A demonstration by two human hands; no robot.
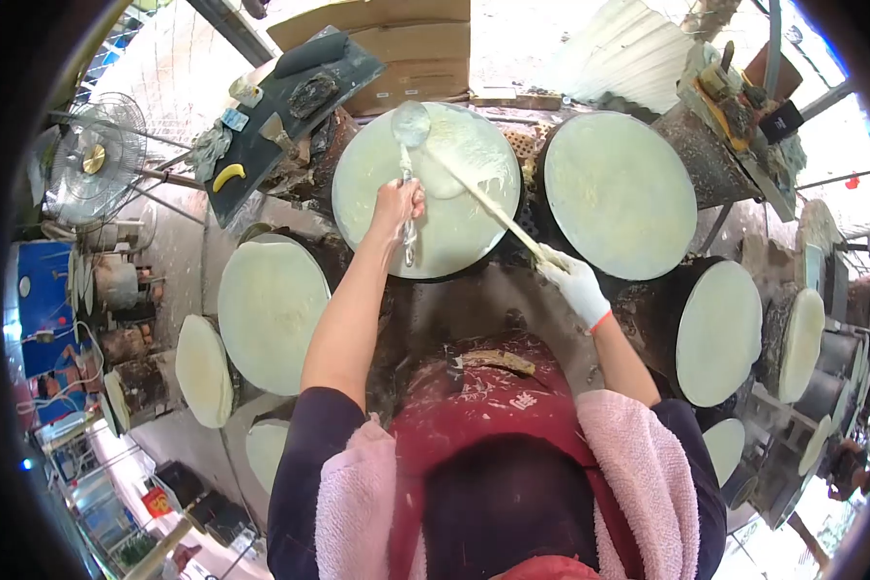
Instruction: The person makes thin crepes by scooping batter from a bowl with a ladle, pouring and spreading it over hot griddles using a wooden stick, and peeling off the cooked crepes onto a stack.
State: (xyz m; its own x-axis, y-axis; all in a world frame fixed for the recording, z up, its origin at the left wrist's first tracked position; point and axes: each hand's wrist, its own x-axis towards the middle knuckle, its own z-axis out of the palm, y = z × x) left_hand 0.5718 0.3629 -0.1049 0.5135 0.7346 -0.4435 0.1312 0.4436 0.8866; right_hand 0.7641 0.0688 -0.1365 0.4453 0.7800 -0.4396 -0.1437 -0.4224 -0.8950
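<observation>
My left hand [399, 207] is bare and closed round the handle of a ladle [411, 126], whose round bowl is over the upper part of the round griddle [367, 217] in front of me. My right hand [568, 278], in a white glove, grips the end of a long pale stick [498, 213]. The stick slants up and left across the griddle, and its far end lies in or just over wet, pale batter near the ladle. Pale batter coats the griddle, with thicker streaks at the upper right.
Other coated round griddles stand at the right [621, 196], left [274, 317] and lower right [718, 333]. A dark board [300, 101] at the upper left bears a yellow banana-shaped object [228, 177]. Beyond it is a fan [94, 158]. Tools lie on a stand [735, 106] at the upper right.
</observation>
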